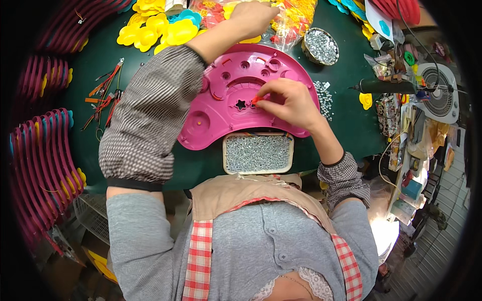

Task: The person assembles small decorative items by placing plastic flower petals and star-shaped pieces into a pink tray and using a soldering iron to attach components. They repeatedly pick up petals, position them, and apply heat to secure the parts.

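Observation:
A pink curved plastic panel (201, 128) lies on the table in front of me, its posts, round holes and star-shaped cut-outs facing up. My right hand (291, 103) is over the right half of the panel, thumb and forefinger pinched on a small red plastic piece (256, 100) beside a cut-out. Beyond the panel's far edge, my left hand (256, 19) reaches over a clear bag (288, 35) of small red and yellow plastic parts. Its fingertips are largely hidden there, so their grip does not show.
A tray of screws (258, 170) sits at the near side, and a round bowl of metal parts (321, 46) at the far right, near loose screws (324, 100). Yellow flower-shaped parts (145, 32), wires (105, 95), an electric screwdriver (386, 86) and stacked pink panels (42, 160) surround the work.

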{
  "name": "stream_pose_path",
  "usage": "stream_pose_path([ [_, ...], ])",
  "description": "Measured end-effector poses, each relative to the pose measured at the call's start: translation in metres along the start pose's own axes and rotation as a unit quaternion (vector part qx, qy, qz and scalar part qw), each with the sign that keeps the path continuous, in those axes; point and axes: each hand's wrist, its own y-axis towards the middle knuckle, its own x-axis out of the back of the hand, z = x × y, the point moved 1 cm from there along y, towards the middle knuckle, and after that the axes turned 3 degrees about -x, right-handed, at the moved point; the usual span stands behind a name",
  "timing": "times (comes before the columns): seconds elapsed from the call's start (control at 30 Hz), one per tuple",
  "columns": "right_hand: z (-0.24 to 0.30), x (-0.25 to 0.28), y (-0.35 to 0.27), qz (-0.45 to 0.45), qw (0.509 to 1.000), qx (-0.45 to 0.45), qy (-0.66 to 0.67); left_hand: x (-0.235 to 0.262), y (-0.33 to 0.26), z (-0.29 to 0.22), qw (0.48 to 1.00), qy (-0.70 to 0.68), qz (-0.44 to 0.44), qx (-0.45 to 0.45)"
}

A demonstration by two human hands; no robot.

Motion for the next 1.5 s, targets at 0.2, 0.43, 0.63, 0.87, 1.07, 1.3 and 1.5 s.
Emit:
stream_pose_path([
  [0.2, -0.009, -0.008, -0.007, -0.009, 0.985, 0.112, -0.128, 0.081, -0.138, -0.083, 0.987, -0.010, 0.057, -0.151],
  [0.43, -0.010, -0.011, -0.004, -0.021, 0.982, 0.071, -0.172, 0.062, -0.215, -0.087, 0.970, -0.032, 0.158, -0.183],
  [0.63, 0.000, -0.019, -0.003, -0.025, 0.972, 0.027, -0.232, 0.060, -0.217, -0.080, 0.970, -0.012, 0.138, -0.202],
  [0.87, 0.006, -0.022, 0.003, 0.012, 0.965, -0.002, -0.262, 0.060, -0.213, -0.076, 0.955, -0.006, 0.156, -0.252],
  [1.07, 0.005, -0.021, 0.007, 0.036, 0.963, -0.020, -0.266, 0.059, -0.232, -0.093, 0.978, 0.029, 0.107, -0.177],
  [1.3, 0.007, -0.023, -0.005, -0.128, 0.955, 0.096, -0.251, 0.056, -0.227, -0.091, 0.987, 0.004, 0.107, -0.123],
  [1.5, 0.038, -0.032, -0.074, 0.069, 0.989, 0.097, -0.088, 0.058, -0.224, -0.087, 0.982, -0.010, 0.114, -0.149],
])
